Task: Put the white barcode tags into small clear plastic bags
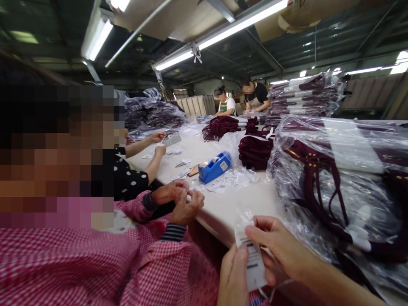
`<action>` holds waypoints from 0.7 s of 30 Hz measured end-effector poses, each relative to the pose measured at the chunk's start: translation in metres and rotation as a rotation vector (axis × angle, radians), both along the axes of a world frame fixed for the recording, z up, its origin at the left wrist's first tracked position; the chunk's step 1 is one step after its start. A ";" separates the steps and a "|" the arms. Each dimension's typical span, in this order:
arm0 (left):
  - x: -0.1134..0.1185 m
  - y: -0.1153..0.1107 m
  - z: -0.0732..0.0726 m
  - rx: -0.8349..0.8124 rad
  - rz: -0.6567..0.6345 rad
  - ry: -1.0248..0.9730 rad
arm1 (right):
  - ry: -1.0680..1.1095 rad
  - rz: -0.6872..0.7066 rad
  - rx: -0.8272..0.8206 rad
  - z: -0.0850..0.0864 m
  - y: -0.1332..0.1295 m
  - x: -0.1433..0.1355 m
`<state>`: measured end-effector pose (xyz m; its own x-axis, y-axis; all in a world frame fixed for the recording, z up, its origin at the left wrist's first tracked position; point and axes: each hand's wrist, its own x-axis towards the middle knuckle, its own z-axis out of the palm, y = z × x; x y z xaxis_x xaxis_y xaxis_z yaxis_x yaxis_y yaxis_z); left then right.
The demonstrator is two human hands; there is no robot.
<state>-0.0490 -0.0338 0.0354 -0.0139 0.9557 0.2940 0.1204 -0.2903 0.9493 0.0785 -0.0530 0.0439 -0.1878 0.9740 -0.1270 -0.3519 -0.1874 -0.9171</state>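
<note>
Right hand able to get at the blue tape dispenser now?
Likely, once its grip frees up: the right hand and left hand both hold the printed tag. Mostly bare tabletop lies before the dispenser; reach uncertain.

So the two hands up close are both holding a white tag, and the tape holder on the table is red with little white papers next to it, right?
Almost! The tape holder is blue, not red, as the head view shows. The left hand and right hand do hold a white tag, and little white papers lie by the holder on the table.
</note>
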 end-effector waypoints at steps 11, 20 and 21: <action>-0.003 -0.040 -0.028 -0.173 0.011 -0.010 | -0.160 -0.329 0.108 -0.019 -0.019 -0.017; 0.008 -0.043 -0.002 -0.205 -0.038 -0.054 | -0.204 -0.357 0.177 -0.023 -0.028 -0.018; 0.007 -0.044 -0.003 -0.203 -0.064 -0.030 | -0.170 -0.352 0.143 -0.024 -0.031 -0.019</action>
<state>-0.0419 -0.0780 0.0329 0.0431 0.9945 0.0955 0.0782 -0.0986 0.9920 0.0598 -0.0835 0.0198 0.1714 0.9851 0.0140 -0.2134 0.0510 -0.9756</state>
